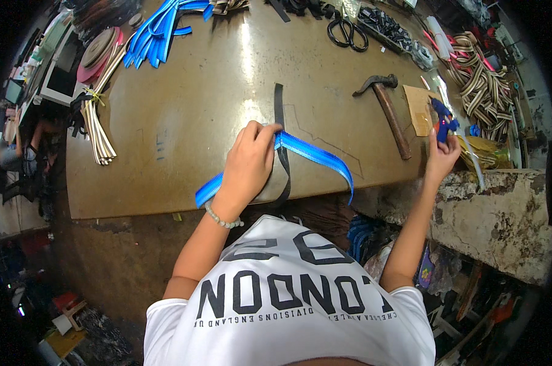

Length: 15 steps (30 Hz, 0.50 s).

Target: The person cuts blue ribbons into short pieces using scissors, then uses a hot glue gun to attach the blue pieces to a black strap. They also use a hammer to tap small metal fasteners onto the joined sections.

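On table (184, 110) nr front edge, L hand (248, 158) is pinching blue strap (318, 157) at its crossing w/ black strap (279, 100), prob. to stop slipping; hammer (390, 114) is lying apart; R hand (442, 157) is gripping blue tool (443, 127), poss. glue gun, by card (415, 108), maybe there for drips.

Looks like woven cloth on the blue strap (318, 156), ribbed across, with a soft sheen. Appears flat and matt on the black strip (279, 105). Shines in pale streaks on the smooth brown counter (190, 97), with scuffs and scratched lines elsewhere. Shows dark, dull metal on the hammer head (382, 80), worn wood on the hammer handle (392, 121). Looks like plastic on the blue tool (443, 132), matt cardboard on the brown sheet (416, 113). Looks rough and flaking on the pale ledge (501, 213); smooth on the bracelet beads (224, 222).
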Each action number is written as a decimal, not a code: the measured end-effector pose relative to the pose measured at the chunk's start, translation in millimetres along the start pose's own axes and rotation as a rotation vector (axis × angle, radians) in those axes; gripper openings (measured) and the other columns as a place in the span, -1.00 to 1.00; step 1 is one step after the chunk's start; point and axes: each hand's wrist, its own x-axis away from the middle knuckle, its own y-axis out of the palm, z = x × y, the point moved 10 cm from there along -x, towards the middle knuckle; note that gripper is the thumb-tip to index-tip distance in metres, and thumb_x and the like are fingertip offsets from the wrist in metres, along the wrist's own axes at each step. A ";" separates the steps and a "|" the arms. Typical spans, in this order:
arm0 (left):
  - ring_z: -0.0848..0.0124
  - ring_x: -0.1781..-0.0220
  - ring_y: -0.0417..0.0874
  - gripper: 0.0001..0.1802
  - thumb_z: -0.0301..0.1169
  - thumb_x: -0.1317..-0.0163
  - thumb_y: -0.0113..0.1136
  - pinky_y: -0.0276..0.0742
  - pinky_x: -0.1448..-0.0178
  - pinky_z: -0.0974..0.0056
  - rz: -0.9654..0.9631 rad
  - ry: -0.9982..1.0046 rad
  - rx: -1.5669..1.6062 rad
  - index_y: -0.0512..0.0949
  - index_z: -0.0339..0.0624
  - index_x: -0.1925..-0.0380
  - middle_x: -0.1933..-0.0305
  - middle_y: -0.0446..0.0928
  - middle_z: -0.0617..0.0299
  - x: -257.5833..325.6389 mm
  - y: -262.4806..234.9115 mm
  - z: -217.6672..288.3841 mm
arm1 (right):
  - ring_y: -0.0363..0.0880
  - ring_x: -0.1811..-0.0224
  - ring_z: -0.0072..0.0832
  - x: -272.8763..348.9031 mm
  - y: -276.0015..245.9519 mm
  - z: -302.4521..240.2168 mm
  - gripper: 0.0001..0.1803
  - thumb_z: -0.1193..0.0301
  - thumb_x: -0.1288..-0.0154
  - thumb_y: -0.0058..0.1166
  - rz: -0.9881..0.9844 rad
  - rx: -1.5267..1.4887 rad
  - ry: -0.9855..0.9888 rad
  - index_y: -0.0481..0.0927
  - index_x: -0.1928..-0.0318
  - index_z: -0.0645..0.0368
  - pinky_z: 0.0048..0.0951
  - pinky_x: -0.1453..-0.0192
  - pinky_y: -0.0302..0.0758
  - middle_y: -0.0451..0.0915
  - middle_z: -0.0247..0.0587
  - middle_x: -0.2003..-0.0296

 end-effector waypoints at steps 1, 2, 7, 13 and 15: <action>0.11 0.26 0.53 -0.80 -0.57 -0.23 0.18 0.47 0.10 0.13 0.025 0.005 0.010 0.61 -0.22 0.14 0.29 0.45 0.05 -0.1 -1.9 -0.2 | 0.51 0.27 -0.45 -12.0 12.8 13.7 -0.39 0.12 -0.19 0.39 -0.093 -0.081 0.024 0.52 -0.01 0.38 -0.42 0.03 0.48 0.58 -0.12 0.24; 0.11 0.23 0.53 -0.81 -0.57 -0.22 0.18 0.47 0.09 0.12 0.012 -0.019 0.037 0.60 -0.23 0.16 0.28 0.45 0.05 1.0 -1.1 -3.4 | 0.53 0.23 -0.46 -27.0 18.2 21.8 -0.37 0.13 -0.22 0.36 -0.146 0.016 0.032 0.49 -0.05 0.40 -0.41 0.02 0.49 0.60 -0.09 0.19; 0.16 0.23 0.54 -0.86 -0.54 -0.21 0.23 0.48 0.10 0.15 0.041 0.001 0.062 0.63 -0.27 0.22 0.26 0.47 0.07 10.0 -4.8 -5.0 | 0.61 0.14 -0.13 -41.6 61.2 6.9 -0.42 0.23 -0.31 0.22 -0.378 0.413 -0.163 0.39 -0.19 0.36 -0.21 -0.04 0.49 0.63 0.09 0.15; 0.17 0.12 0.56 -0.82 -0.50 -0.16 0.30 0.51 0.06 0.20 0.077 0.034 0.104 0.65 -0.30 0.22 0.16 0.52 0.04 14.8 -8.2 -3.2 | 0.66 0.19 0.06 -45.3 47.2 -10.0 -0.35 0.11 -0.36 0.04 -0.249 0.436 -0.049 0.26 -0.21 0.37 -0.09 0.10 0.52 0.62 0.24 0.19; 0.17 0.10 0.56 -0.77 -0.46 -0.14 0.34 0.52 0.07 0.21 0.033 0.014 0.107 0.65 -0.31 0.20 0.13 0.52 0.05 15.6 -6.3 -5.6 | 0.68 0.24 0.01 -37.3 48.3 -13.3 -0.32 0.11 -0.36 0.04 -0.400 0.488 0.120 0.20 -0.25 0.37 -0.10 0.19 0.54 0.62 0.24 0.21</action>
